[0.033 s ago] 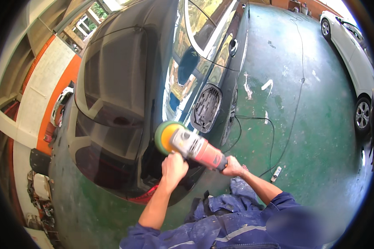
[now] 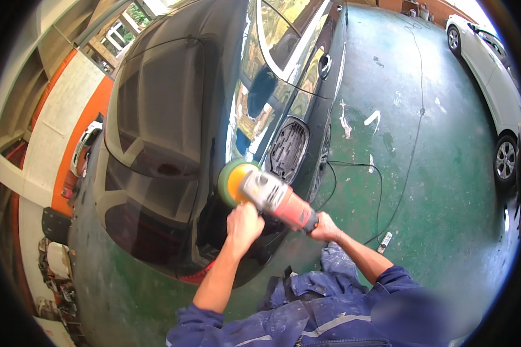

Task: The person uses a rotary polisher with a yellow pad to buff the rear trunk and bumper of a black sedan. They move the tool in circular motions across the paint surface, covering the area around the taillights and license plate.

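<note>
Both my hands are on a red and silver power polisher (image 2: 286, 205) with a round yellow and green pad (image 2: 234, 184). My left hand (image 2: 245, 221) is closed near the head of the tool, around what looks like a side handle that is mostly hidden. My right hand (image 2: 325, 227) wraps the dark rear end of the body. Against the rear side panel of a dark, glossy car (image 2: 214, 115) lies the pad, just nearer to me than the oval opening (image 2: 287, 149) in that panel. The contact face of the pad is out of sight.
A black cable (image 2: 381, 191) runs over the green floor (image 2: 359, 208) to a white power strip (image 2: 385, 243) on my right. Beyond it a white car (image 2: 486, 75) stands along the right side. Car parts (image 2: 58, 260) lie by the left wall.
The polisher has shifted slightly away from me along the panel, and both hands have moved with it. The car stays in place.
</note>
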A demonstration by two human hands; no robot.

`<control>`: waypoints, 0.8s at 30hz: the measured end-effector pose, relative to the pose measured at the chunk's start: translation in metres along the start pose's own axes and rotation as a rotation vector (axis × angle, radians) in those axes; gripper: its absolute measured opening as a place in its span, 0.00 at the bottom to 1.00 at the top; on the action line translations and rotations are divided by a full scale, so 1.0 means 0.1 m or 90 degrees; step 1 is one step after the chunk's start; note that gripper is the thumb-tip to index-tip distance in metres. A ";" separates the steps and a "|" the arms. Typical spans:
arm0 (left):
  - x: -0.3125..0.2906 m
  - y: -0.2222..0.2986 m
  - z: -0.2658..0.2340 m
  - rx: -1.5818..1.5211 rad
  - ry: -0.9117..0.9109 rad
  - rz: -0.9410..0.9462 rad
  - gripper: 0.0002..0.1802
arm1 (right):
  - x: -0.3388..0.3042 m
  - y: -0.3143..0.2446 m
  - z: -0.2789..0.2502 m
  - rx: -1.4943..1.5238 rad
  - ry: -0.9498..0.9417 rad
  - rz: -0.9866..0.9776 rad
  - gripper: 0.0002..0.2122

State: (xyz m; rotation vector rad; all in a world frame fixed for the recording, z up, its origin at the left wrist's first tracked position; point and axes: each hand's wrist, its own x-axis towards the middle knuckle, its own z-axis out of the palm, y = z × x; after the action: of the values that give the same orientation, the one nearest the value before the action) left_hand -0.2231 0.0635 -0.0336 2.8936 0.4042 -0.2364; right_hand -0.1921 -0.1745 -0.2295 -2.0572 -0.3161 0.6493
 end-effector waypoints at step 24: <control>-1.29 -0.48 0.22 -0.001 -0.017 -0.192 0.14 | -0.66 -0.23 0.62 -0.019 -0.110 -0.081 0.11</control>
State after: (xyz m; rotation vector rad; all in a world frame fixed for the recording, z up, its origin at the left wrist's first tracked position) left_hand -0.3620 0.0714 -0.0401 2.8141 0.8365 -0.3207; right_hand -0.2804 -0.1486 -0.2154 -1.9952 -0.5548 0.7489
